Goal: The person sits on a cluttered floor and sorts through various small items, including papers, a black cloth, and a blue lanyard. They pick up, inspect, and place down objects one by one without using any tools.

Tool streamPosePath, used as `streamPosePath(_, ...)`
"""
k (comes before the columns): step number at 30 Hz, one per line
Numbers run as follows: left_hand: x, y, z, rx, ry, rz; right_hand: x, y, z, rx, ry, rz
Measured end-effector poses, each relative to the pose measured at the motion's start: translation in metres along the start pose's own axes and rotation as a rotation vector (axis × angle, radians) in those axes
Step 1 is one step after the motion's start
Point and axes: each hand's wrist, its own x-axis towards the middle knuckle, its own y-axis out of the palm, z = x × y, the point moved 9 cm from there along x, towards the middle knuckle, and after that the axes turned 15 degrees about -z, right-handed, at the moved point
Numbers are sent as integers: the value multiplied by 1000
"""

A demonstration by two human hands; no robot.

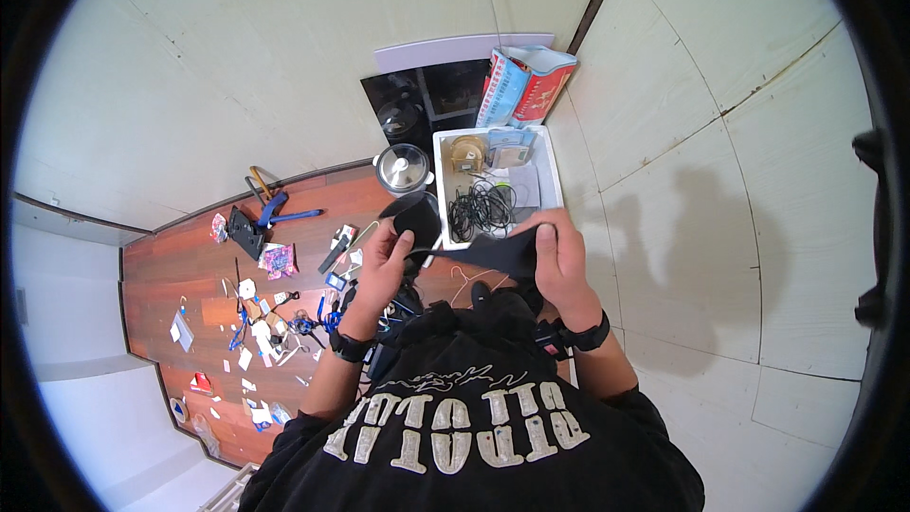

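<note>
A wide, flexible black band (490, 256) stretches between my two hands in front of my body. My left hand (380, 263) pinches one end between thumb and fingers, where the band curls into a loop. The other end is gripped by my right hand (561, 267), thumb pressed on top. Just beyond the hands is a white foam box (554, 174), partly covered by the band. Inside it lie a tangle of black cable (480, 212), a round tan object (468, 154) and light-blue packets (512, 142).
A lidded pot (403, 166) stands left of the box. Behind are a glossy black panel (455, 89) and a red-and-blue bag (530, 85) against the wall. Scraps, cords and packets (266, 331) litter the wooden floor at left. A wire hanger (461, 277) lies near my feet.
</note>
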Motion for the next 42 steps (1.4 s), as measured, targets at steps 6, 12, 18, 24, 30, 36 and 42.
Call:
streamPosePath(6,-9,18,1,-254,-152,111,19,18,-40,200,360,-128)
streamPosePath(12,-26,24,7,-531,-418,103,5,35,-85,193,532,-83)
streamPosePath(18,-38,43,-2,-531,-404,274,-5,39,-98,533,745,-35)
streamPosePath(24,-48,48,-1,-530,-449,331,-30,64,-87,915,945,319)
streamPosePath(30,-32,17,5,-404,-305,73,-14,47,-88,703,631,210)
streamPosePath(36,-21,0,-17,-24,-39,71,-1,24,-54,132,237,62)
streamPosePath(42,-33,40,-68,567,378,349,2,23,-41,-3,258,-15)
